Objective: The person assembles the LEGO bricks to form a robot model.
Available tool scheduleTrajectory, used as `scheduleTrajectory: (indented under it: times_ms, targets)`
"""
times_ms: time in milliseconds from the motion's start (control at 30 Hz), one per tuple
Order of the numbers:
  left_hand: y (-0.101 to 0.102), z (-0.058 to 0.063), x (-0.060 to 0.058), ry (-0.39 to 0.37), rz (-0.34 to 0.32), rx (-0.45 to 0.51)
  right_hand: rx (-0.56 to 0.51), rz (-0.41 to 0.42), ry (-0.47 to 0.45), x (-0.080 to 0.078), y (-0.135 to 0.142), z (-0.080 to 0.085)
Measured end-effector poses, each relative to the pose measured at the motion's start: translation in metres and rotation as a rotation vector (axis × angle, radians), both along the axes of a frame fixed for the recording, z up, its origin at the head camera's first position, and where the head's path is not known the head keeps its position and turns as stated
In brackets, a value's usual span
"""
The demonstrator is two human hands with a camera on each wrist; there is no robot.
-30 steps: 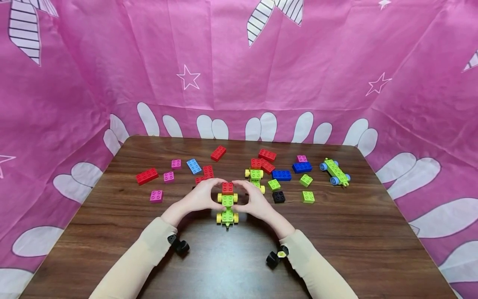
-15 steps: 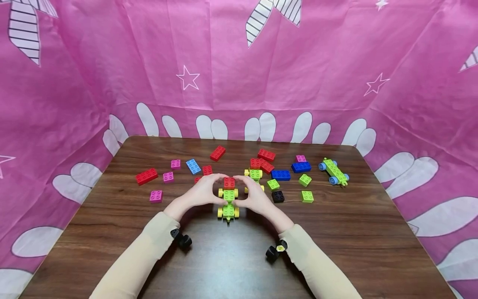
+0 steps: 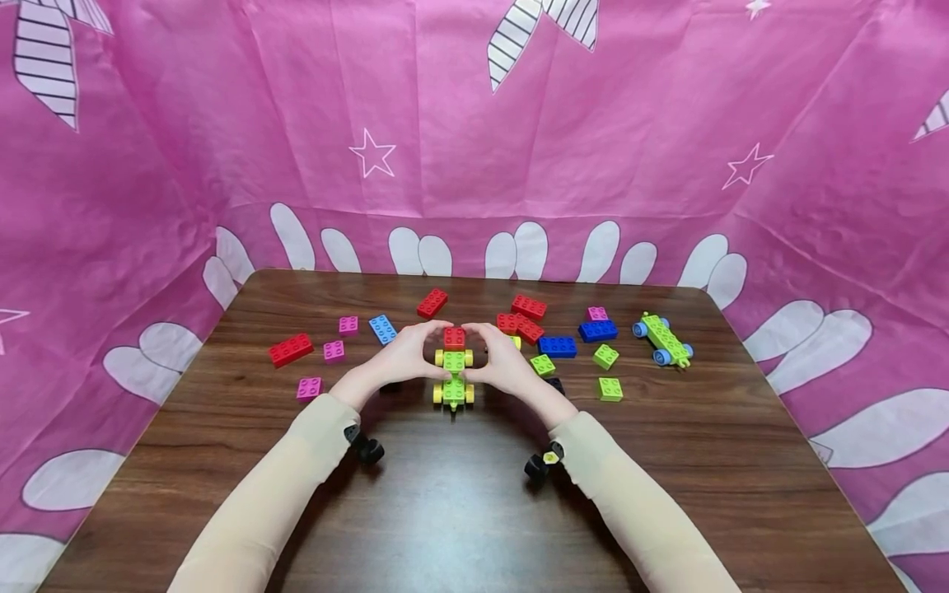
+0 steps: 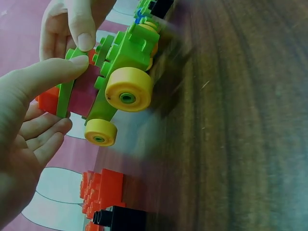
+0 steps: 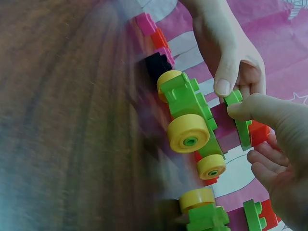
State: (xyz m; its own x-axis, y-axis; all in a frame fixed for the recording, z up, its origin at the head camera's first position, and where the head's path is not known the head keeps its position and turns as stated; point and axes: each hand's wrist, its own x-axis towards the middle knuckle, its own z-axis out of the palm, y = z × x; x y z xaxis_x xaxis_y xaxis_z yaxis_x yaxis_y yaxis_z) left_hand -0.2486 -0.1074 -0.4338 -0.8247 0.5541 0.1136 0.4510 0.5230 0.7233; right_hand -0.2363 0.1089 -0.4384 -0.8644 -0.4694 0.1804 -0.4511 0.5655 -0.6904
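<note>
Between my two hands is a toy block car (image 3: 454, 391), with a green base and yellow wheels. The left wrist view shows a magenta brick (image 4: 84, 92) stacked on the base, then a green plate (image 4: 66, 97) and a red brick (image 4: 48, 100). My left hand (image 3: 410, 352) pinches the upper part from the left, its thumb against the green plate. From the right, my right hand (image 3: 504, 361) grips the same part, thumb likewise on the green plate (image 5: 244, 129). Another yellow-wheeled block car (image 5: 207, 216) stands close to my right hand, mostly hidden behind it in the head view.
Loose red (image 3: 291, 350), pink (image 3: 310, 388), light blue (image 3: 382, 329), dark blue (image 3: 558, 347) and green bricks (image 3: 610, 389) lie around on the wooden table (image 3: 667, 469). A green base with blue wheels (image 3: 665, 339) stands at the far right. Pink cloth (image 3: 460, 123) hangs behind.
Both hands have moved the block car forward across the table, away from me. The hands now cover more of the second car and the black brick. The grip looks the same.
</note>
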Motion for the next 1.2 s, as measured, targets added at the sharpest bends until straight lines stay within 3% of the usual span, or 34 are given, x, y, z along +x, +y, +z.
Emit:
scheduleTrajectory:
  times_ms: [367,600,1200]
  targets:
    - [0.0,0.003,-0.018,-0.037,0.004,-0.005,0.038,-0.051,-0.04,-0.018,-0.008,0.003]
    - [-0.001,-0.003,-0.03,-0.049,0.019,-0.018,0.069,-0.088,-0.065,-0.023,-0.014,0.007]
    - [-0.002,-0.005,-0.047,-0.122,0.008,0.022,0.118,-0.14,-0.1,-0.034,-0.023,0.009]
